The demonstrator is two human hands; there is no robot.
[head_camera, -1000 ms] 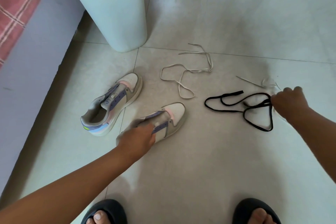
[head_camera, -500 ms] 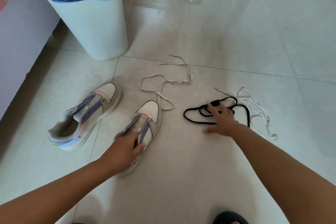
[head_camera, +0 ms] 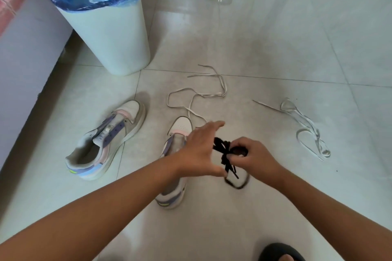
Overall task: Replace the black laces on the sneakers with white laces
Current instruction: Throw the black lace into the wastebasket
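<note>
Right grip: my right hand [head_camera: 252, 155] pinches the bunched black lace [head_camera: 226, 154].
Left grip: my left hand [head_camera: 201, 150] spread, holding nothing.
Handling: light, limp; gather coils mid-bundle.

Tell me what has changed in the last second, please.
The right hand gathered the thin black cloth laces off the floor and now holds them bunched in the air. The left hand left the nearer grey-and-purple sneaker and came across to the bundle. Both sneakers, both white laces and the bin stayed in place.
</note>
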